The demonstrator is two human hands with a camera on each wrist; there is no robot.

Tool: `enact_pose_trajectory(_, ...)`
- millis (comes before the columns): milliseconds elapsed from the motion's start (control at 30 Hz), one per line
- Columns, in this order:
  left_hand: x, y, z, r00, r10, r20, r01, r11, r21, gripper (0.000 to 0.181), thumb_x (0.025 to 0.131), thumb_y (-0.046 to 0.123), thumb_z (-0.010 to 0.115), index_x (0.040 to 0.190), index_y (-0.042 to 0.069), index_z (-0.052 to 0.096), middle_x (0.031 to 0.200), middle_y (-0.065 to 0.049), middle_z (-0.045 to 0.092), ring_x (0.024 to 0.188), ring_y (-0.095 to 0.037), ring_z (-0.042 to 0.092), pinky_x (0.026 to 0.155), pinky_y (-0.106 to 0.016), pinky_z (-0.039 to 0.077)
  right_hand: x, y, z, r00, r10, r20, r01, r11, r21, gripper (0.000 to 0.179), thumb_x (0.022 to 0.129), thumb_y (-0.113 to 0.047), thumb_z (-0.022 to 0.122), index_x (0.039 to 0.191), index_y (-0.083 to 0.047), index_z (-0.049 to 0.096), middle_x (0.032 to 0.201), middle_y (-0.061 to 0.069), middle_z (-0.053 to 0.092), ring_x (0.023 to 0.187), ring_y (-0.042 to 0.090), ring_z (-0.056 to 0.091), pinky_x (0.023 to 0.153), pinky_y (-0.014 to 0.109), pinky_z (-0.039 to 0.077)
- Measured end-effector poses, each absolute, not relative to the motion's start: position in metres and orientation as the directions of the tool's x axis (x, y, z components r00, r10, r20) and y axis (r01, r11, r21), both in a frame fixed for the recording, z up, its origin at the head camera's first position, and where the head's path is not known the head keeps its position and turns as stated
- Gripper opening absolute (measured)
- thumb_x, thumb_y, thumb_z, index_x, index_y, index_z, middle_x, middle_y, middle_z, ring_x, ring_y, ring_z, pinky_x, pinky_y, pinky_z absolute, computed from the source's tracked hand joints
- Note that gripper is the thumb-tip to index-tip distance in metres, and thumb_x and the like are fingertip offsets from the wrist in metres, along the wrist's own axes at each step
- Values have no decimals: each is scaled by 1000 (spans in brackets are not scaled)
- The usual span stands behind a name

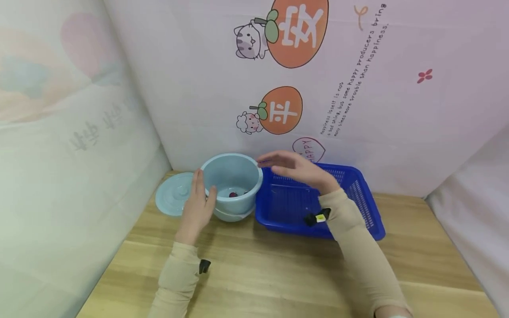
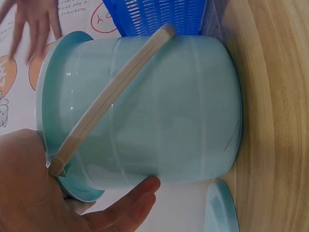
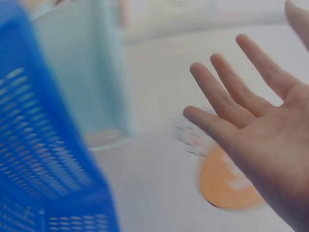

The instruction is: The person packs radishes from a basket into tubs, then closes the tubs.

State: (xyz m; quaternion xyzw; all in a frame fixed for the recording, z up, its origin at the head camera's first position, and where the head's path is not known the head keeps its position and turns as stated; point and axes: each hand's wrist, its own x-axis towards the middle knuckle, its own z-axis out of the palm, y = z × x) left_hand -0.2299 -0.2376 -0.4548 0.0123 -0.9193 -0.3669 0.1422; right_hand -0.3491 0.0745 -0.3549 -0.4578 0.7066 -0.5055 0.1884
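A light blue plastic bucket (image 1: 236, 205) stands upright at the back of the table, with small dark red things (image 1: 233, 194) on its floor. Its pale handle (image 2: 111, 99) hangs down along the outer wall. At the bucket's left side is my left hand (image 1: 196, 207), fingers extended; the left wrist view has it close by the rim and handle end, contact hard to judge. My right hand (image 1: 296, 170) hovers over the back of the blue basket (image 1: 286, 207), near the bucket's right rim. Its fingers are spread and hold nothing in the right wrist view.
Left of the bucket lies a round light blue lid (image 1: 171, 196). The slotted basket stands directly right of the bucket. A printed white cloth (image 1: 207, 88) rises behind the wooden table (image 1: 254, 274), and more cloth hangs at both sides.
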Motion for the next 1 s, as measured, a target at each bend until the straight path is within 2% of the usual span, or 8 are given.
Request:
enact_pose_trajectory(133,-230,-234,-455,-962,-118,247,88,722,687,75,114,48,32,171,7,4,178,-3,-3,117,-49,64,89,-63,55,-323,120,-345,-625,-706,333,-536,79,-841,35,110,-14,57,143,-10,64,141,11,66,134,29,60,113,42,47)
enact_pose_trajectory(200,-230,-233,-457,-963,-116,243,87,718,691,75,114,48,32,171,7,3,178,-3,-4,125,-50,60,92,-64,54,-303,144,-343,-657,-630,414,-585,80,-807,33,109,-9,57,140,-7,66,137,12,68,130,26,63,109,33,49)
enact_pose_trajectory(267,-231,-231,-458,-965,-110,239,90,718,690,75,114,48,31,171,8,2,178,-4,-4,118,-49,63,89,-62,55,-283,167,-344,-655,-548,520,-632,20,-775,31,107,1,55,136,3,66,131,18,70,125,26,65,107,30,50)
enact_pose_trajectory(400,-233,-231,-460,-959,-106,261,107,720,686,75,114,46,30,170,7,1,178,-8,-3,136,-50,51,103,-65,48,-250,205,-349,-639,-401,656,-667,-136,-733,27,102,17,49,126,20,62,118,27,71,114,29,70,105,32,52)
enact_pose_trajectory(500,-234,-232,-460,-955,-110,277,115,720,684,74,114,46,30,170,6,1,178,-10,-1,150,-50,34,114,-66,38,-237,224,-351,-650,-316,692,-670,-193,-717,24,101,18,49,121,24,61,112,26,73,108,29,72,103,33,52)
enact_pose_trajectory(600,-231,-237,-456,-954,-119,276,106,725,680,75,114,47,29,170,7,0,178,-8,-2,149,-51,36,115,-67,37,-232,231,-350,-637,-274,721,-690,-213,-691,22,100,19,50,119,26,61,108,27,74,105,30,72,102,33,53)
enact_pose_trajectory(900,-229,-234,-458,-953,-130,273,89,742,665,74,114,47,28,170,6,2,178,-8,-1,152,-48,32,112,-69,38,-226,230,-347,-752,-268,602,-633,42,-773,25,102,14,55,122,13,69,109,20,74,104,22,71,99,25,54)
enact_pose_trajectory(1000,-230,-232,-457,-955,-137,263,82,730,679,74,114,47,28,171,8,1,178,-7,-2,154,-47,28,114,-69,36,-229,223,-346,-743,-305,595,-657,164,-736,26,101,13,58,121,6,73,108,18,75,103,21,71,96,24,55)
